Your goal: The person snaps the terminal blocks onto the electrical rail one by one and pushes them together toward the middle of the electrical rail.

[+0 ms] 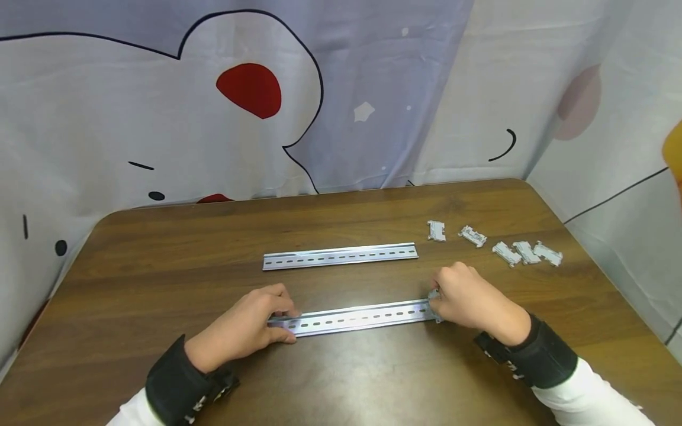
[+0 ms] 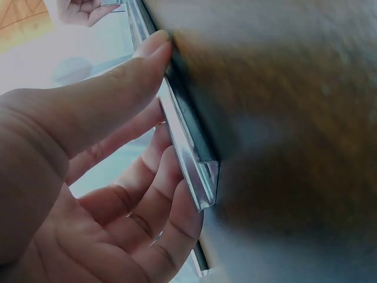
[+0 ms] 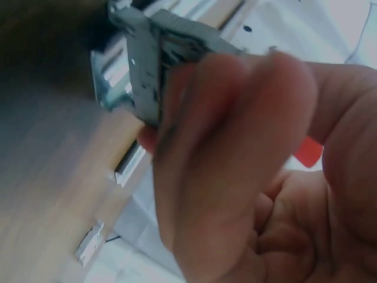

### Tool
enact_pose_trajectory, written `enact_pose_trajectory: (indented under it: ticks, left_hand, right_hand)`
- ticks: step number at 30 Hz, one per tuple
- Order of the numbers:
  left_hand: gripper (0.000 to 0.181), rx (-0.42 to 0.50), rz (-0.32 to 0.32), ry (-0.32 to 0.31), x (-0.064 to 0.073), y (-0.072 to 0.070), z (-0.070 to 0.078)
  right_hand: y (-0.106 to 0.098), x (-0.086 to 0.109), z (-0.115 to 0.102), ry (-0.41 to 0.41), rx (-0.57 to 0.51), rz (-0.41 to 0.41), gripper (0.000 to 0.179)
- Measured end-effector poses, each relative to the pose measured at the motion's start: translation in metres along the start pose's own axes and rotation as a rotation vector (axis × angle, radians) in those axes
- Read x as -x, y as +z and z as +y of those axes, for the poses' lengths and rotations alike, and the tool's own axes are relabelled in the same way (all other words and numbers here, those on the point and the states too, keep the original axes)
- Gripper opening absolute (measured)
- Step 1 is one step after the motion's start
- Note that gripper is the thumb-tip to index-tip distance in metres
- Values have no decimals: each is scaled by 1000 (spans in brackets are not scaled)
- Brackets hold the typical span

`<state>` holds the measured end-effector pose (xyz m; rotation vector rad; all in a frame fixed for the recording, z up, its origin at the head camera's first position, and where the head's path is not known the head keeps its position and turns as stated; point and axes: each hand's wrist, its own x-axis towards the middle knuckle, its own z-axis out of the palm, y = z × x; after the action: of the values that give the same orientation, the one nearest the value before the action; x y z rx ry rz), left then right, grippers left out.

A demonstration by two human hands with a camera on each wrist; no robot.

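A slotted metal DIN rail (image 1: 362, 318) lies lengthwise across the near middle of the table. My left hand (image 1: 256, 322) grips its left end, thumb on the near edge and fingers along the far edge, as the left wrist view also shows. At the rail's other end, my right hand (image 1: 466, 296) pinches a grey terminal block (image 3: 144, 71) between thumb and fingers. In the right wrist view the block stands across the rail's end, its lower part overlapping the rail. My fingers hide much of the block in the head view.
A second DIN rail (image 1: 341, 257) lies farther back, roughly parallel to the first. Several loose terminal blocks are at the back right, among them one upright-lying block (image 1: 437, 231) and one tilted block (image 1: 473, 236). A patterned curtain (image 1: 373, 118) hangs behind the wooden table (image 1: 176, 254).
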<state>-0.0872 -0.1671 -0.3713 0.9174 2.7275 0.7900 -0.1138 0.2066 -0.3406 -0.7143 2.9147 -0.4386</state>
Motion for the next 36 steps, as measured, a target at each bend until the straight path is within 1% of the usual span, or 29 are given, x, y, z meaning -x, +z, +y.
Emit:
enact_pose_trajectory:
  ticks: [3,7,11,17,19,22,23,25,27,30,33,36]
  left_hand:
    - [28,11,-5,-10,2,-1,1]
    - [31,6,4,-32,5,-4,2]
    - [31,-16,19,-46,5,-7,2]
    - [31,-44,21,-59,2,-10,-2]
    - [32,-54,12,-62,2,-9,-2]
    - [37,-75,-2,-50,4,-6,-1]
    - [39,-85,-3,-44,6,-5,-1]
    - [43,-111,7,-25,12,-3,0]
    - [45,-129,25,-15,19,-3,-1]
    - [44,-142,55,-18,29,-5,-3]
    - [40,-111,55,-29,34,-7,-5]
    - [37,-62,40,-36,33,-8,-6]
  right_hand:
    - [1,0,-5,-3,-7,14,36]
    - [0,-2,-8,-19,-4,23,38]
    - [-1,-11,-8,-29,-9,18,39]
    - [1,-27,-7,-18,-6,-25,37]
    - [2,-29,-4,-7,-22,-44,37]
    - [3,-23,2,8,-62,-68,26]
    - [3,-19,4,18,-86,-80,21]
    - [3,-10,8,38,-150,-118,5]
    - [2,-2,11,31,-217,-137,18]
    - [-1,7,20,34,-377,-185,36]
    - [-5,14,27,34,-544,-230,38]
    - [-8,21,32,65,-700,-273,40]
